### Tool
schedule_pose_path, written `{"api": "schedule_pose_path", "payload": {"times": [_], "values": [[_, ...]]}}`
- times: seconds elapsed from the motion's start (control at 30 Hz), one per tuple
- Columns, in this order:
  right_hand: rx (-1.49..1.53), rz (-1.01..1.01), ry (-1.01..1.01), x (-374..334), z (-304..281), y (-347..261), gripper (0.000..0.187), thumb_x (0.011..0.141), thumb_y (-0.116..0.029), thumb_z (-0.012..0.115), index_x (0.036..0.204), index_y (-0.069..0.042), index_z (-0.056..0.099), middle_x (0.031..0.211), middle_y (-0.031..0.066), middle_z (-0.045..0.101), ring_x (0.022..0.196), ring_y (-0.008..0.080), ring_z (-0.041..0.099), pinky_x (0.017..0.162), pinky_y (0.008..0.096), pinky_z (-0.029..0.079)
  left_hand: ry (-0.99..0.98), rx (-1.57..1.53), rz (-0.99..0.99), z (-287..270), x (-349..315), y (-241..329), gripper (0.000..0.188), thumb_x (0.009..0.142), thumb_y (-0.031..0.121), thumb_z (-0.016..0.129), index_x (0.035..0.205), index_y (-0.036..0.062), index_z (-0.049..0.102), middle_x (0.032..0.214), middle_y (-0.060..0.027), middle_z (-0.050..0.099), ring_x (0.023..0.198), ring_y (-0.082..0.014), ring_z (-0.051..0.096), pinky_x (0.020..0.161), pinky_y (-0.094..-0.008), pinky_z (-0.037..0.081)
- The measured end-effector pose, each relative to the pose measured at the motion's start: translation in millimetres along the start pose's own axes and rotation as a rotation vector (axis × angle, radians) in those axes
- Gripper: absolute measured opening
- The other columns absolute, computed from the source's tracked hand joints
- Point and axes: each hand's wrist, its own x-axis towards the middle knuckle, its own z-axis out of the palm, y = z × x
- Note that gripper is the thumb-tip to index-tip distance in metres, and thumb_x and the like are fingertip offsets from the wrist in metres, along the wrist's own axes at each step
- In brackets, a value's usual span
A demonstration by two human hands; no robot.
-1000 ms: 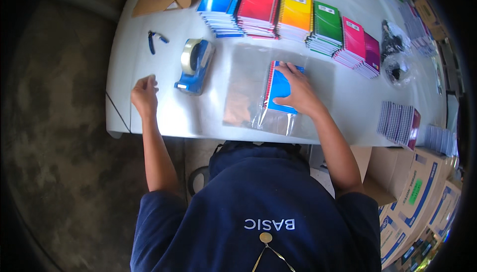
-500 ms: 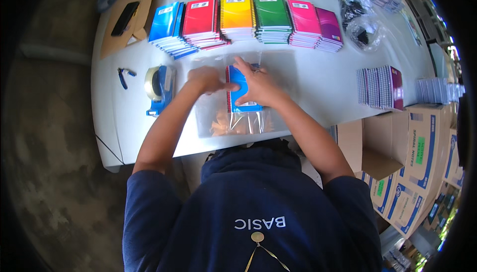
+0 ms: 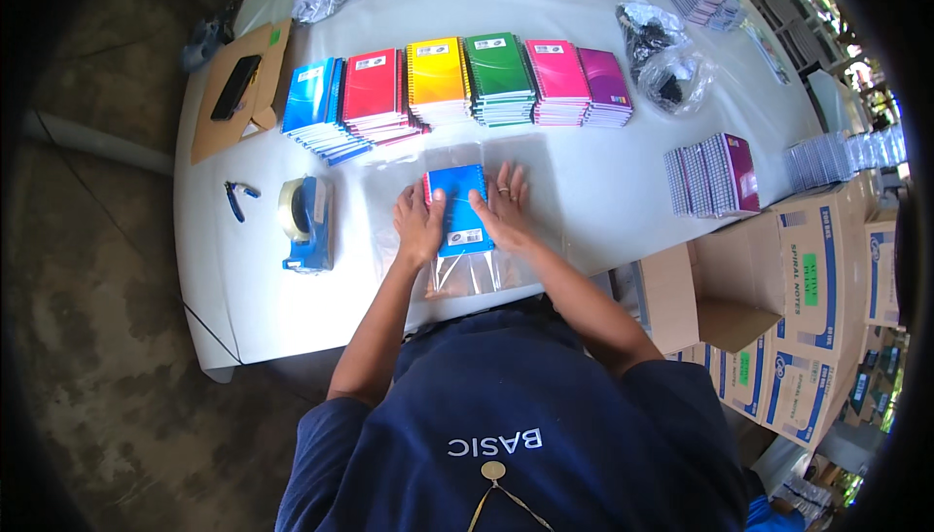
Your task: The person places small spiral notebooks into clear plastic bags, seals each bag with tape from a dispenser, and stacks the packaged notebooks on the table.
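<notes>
A blue spiral notebook (image 3: 457,209) with red edging along its left side lies on a clear plastic sheet (image 3: 377,177) near the table's front edge. Flat along its left side rests my left hand (image 3: 418,228), thumb on the cover's edge. My right hand (image 3: 506,209) lies at the other side, fingers spread on the plastic and thumb touching the cover. Neither hand is wrapped round the notebook. Whether more notebooks lie under the blue one I cannot tell.
Stacks of blue, red (image 3: 373,85), yellow, green, pink and purple notebooks line the table behind. A blue tape dispenser (image 3: 309,226) and small cutters (image 3: 236,199) sit left. More notebooks (image 3: 715,177) stand right, above an open carton (image 3: 730,279). A dark phone (image 3: 236,88) lies on cardboard.
My left hand has come in from the left onto the notebook's side. My right hand has slid off the cover to the right edge. The view has shifted slightly.
</notes>
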Motion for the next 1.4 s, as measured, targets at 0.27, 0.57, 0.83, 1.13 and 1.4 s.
{"api": "schedule_pose_path", "payload": {"times": [0.27, 0.57, 0.83, 1.13, 1.4], "values": [[0.739, -0.592, 0.147, -16.5, -9.4, -65.9, 0.086, 0.068, -0.016, 0.083, 0.134, -0.002, 0.030, 0.124, 0.0111, 0.044, 0.117, 0.0190, 0.045, 0.098, 0.0317, 0.037, 0.159, -0.948, 0.427, -33.3, -14.2, 40.7, 0.083, 0.084, 0.044, 0.064, 0.139, -0.0027, 0.025, 0.130, -0.0168, 0.039, 0.118, -0.0226, 0.042, 0.100, -0.0339, 0.034], [0.754, -0.424, 0.312, -9.4, 12.1, -55.3, 0.049, 0.083, -0.017, 0.067, 0.124, 0.000, 0.046, 0.115, 0.0103, 0.055, 0.105, 0.0163, 0.053, 0.090, 0.0297, 0.042, 0.462, -0.486, 0.378, -16.2, -34.3, 29.6, 0.050, 0.092, 0.018, 0.054, 0.135, -0.0025, 0.039, 0.136, -0.0201, 0.042, 0.128, -0.0329, 0.037, 0.106, -0.0397, 0.027], [0.528, -0.327, 0.474, -10.4, 13.3, -59.8, 0.049, 0.092, -0.025, 0.053, 0.131, 0.003, 0.041, 0.120, 0.0177, 0.051, 0.110, 0.0268, 0.050, 0.095, 0.0384, 0.037, 0.504, 0.249, 0.523, -28.5, -50.2, 47.5, 0.037, 0.091, 0.031, 0.053, 0.124, 0.0148, 0.058, 0.131, -0.0019, 0.053, 0.132, -0.0268, 0.033, 0.106, -0.0415, 0.012], [-0.367, -0.662, 0.475, -61.3, 17.1, -64.6, 0.054, 0.089, -0.023, 0.046, 0.137, 0.001, 0.036, 0.137, 0.0161, 0.043, 0.130, 0.0310, 0.036, 0.109, 0.0450, 0.019, 0.183, -0.125, 0.455, -51.0, -52.9, 65.0, 0.104, 0.083, 0.075, 0.016, 0.142, -0.0085, -0.005, 0.136, -0.0186, 0.045, 0.136, -0.0323, 0.029, 0.105, -0.0564, -0.009], [-0.514, -0.805, 0.451, -47.6, -2.1, -62.6, 0.040, 0.082, -0.011, 0.050, 0.120, -0.003, 0.056, 0.129, 0.0099, 0.051, 0.123, 0.0237, 0.045, 0.103, 0.0394, 0.032, 0.231, -0.017, 0.495, -83.6, 12.9, 65.3, 0.057, 0.081, 0.037, 0.067, 0.126, 0.0053, 0.051, 0.117, -0.0120, 0.060, 0.120, -0.0253, 0.049, 0.107, -0.0455, 0.016]]}}
